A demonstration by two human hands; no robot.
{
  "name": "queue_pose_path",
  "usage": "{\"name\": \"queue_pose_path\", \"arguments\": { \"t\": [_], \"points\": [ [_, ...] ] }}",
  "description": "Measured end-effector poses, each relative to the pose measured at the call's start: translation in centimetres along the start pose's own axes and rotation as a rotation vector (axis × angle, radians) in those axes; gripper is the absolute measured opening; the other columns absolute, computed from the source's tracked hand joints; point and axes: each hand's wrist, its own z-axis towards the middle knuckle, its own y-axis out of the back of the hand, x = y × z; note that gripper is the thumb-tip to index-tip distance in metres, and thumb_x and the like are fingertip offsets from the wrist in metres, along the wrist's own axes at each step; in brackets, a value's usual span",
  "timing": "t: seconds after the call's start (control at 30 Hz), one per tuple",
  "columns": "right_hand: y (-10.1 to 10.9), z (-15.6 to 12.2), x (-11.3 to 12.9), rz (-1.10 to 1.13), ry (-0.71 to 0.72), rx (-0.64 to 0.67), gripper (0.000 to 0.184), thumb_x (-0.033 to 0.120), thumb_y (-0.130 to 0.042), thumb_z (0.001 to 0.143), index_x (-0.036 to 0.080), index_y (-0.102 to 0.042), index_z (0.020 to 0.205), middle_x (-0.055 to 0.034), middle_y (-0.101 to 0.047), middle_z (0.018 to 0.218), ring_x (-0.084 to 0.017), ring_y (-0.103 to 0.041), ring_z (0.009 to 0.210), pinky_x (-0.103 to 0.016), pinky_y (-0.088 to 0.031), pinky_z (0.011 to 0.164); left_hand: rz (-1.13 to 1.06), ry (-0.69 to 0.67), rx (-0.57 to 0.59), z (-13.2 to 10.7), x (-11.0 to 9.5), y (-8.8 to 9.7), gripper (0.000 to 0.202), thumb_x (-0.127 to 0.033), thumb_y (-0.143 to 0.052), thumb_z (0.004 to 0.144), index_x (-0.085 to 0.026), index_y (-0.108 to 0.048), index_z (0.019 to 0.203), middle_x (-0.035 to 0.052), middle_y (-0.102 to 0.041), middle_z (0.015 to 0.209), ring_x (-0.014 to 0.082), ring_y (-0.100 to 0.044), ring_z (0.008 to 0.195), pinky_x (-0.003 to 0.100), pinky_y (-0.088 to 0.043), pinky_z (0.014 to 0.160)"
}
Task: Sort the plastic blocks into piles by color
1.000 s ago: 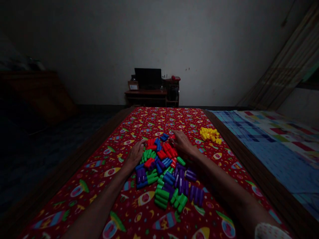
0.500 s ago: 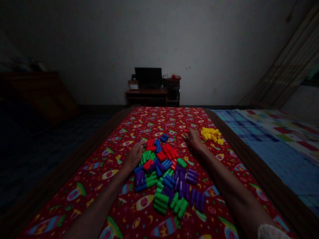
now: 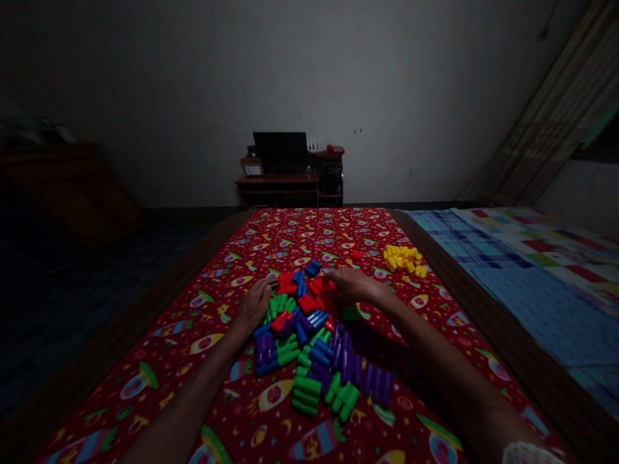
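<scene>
A heap of plastic building blocks in green, purple and blue [image 3: 316,319] lies on the red patterned cloth. My left hand [image 3: 256,304] rests at the heap's left edge, beside green blocks [image 3: 279,306], fingers stretched forward and holding nothing visible. At the upper right of the heap, my right hand [image 3: 349,283] reaches over red blocks [image 3: 315,287]. Its fingertips meet the red pieces, but the dim light and the hand hide whether they grip one. A single red block [image 3: 356,255] lies apart, beyond my right hand. Yellow blocks [image 3: 402,258] form a separate pile farther right.
The cloth [image 3: 203,341] covers a long surface with dark brown borders [image 3: 449,283]. To the right lies blue and patchwork bedding [image 3: 488,270]. A desk [image 3: 278,185] with a monitor [image 3: 280,151] stands against the far wall. A dark wooden cabinet [image 3: 58,193] is at left.
My right hand has let go of the red block by the yellow pile and moved left and nearer, to the red blocks in the heap. My left hand stays beside the heap.
</scene>
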Motion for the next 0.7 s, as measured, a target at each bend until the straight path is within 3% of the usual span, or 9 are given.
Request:
{"name": "queue_pose_path", "arguments": {
  "t": [0.2, 0.33, 0.5, 0.6, 0.7],
  "points": [
    [-1.1, 0.7, -6.4, 0.038, -0.344, -0.309, 0.035, 0.026, -0.055, 0.089, 0.017, -0.059, 0.123, -0.0135, -0.068, 0.111, -0.023, -0.062, 0.099, -0.027, -0.041, 0.073, -0.011, -0.002, -0.015, 0.1, 0.1, -0.2, 0.046, -0.042, -0.028, 0.09, -0.018, -0.064, 0.104, 0.0108, -0.067, 0.115, 0.0236, -0.06, 0.111, 0.043, -0.045, 0.102],
    [-2.2, 0.8, -7.9, 0.035, -0.415, -0.394, 0.045, 0.028, -0.056, 0.089, 0.015, -0.051, 0.133, -0.0165, -0.067, 0.114, -0.026, -0.062, 0.101, -0.029, -0.042, 0.073, -0.018, -0.004, -0.019, 0.0, -0.1, -0.1, 0.047, -0.043, -0.028, 0.09, -0.018, -0.065, 0.104, 0.011, -0.067, 0.116, 0.0239, -0.06, 0.111, 0.044, -0.046, 0.101],
    [-2.7, 1.8, -5.0, 0.113, -0.244, -0.483, 0.037, 0.027, -0.048, 0.094, 0.016, -0.056, 0.128, -0.0131, -0.07, 0.104, -0.022, -0.065, 0.092, -0.027, -0.041, 0.071, -0.015, -0.001, -0.001, 0.0, -0.5, 0.0, 0.048, -0.042, -0.027, 0.09, -0.017, -0.065, 0.104, 0.0116, -0.067, 0.116, 0.0246, -0.059, 0.113, 0.044, -0.045, 0.103],
    [-4.1, 3.2, -2.1, 0.196, 0.031, -0.392, 0.034, 0.032, -0.051, 0.093, 0.015, -0.061, 0.121, -0.0117, -0.071, 0.098, -0.02, -0.064, 0.088, -0.026, -0.041, 0.071, -0.015, 0.001, -0.002, 0.0, -0.5, 0.0, 0.047, -0.041, -0.027, 0.09, -0.017, -0.065, 0.103, 0.0115, -0.067, 0.115, 0.0249, -0.059, 0.113, 0.044, -0.045, 0.103],
    [-5.8, 4.4, -0.5, 0.203, 0.258, -0.345, 0.028, 0.025, -0.06, 0.088, 0.014, -0.065, 0.113, -0.0117, -0.07, 0.096, -0.019, -0.063, 0.091, -0.026, -0.041, 0.078, -0.014, 0.01, 0.007, 0.1, -0.4, 0.0, 0.049, -0.042, -0.027, 0.089, -0.014, -0.065, 0.104, 0.0136, -0.066, 0.115, 0.0248, -0.06, 0.111, 0.043, -0.046, 0.102]
  ]
}}
